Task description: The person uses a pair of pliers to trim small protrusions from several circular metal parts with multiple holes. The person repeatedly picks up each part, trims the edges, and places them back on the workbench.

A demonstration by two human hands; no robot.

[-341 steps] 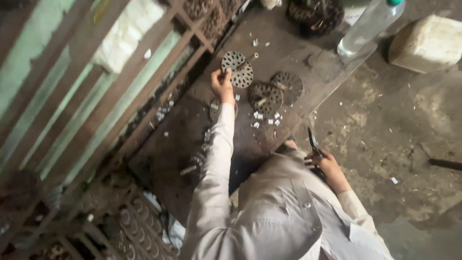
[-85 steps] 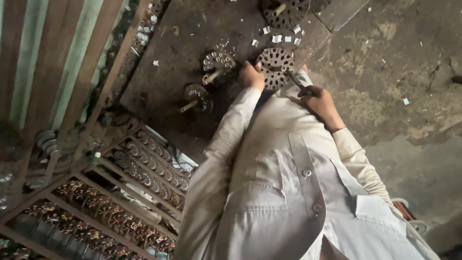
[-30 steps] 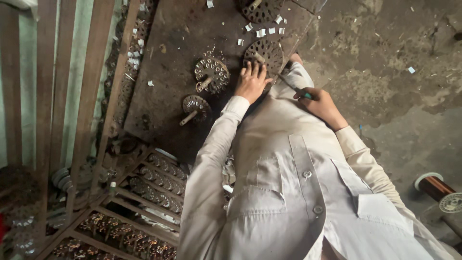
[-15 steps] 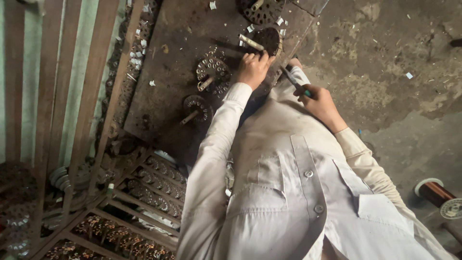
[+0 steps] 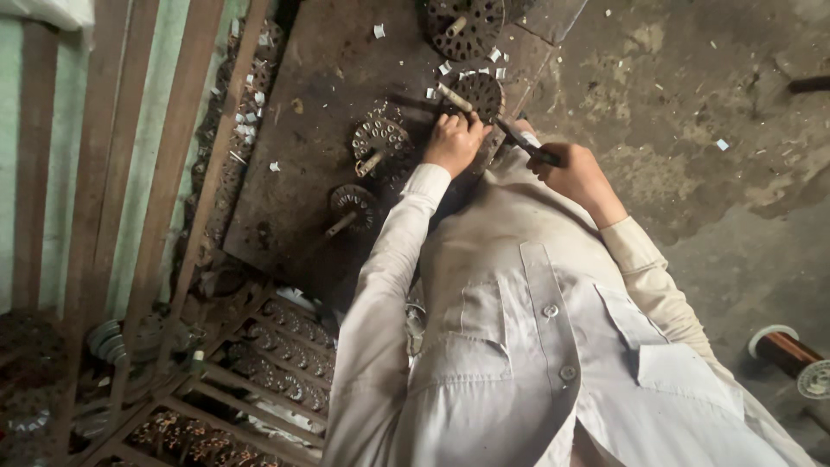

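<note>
Rotor (image 5: 481,93), at the far end of the board (image 5: 320,112), is steadied by the left hand (image 5: 453,143), fingers curled on it; the tool (image 5: 519,138), gripped by the right hand (image 5: 575,173), could slip onto the left fingers.

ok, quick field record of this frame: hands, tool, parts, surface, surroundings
left hand: gripping a round slotted metal core with a shaft
right hand: holding a dark slim tool, tip at the core
other cores: one beside the left hand, one nearer, one at the far edge
surface: dark worn board, strewn with white scraps
surroundings: copper wire spool on the floor, racks of wound parts lower left
</note>
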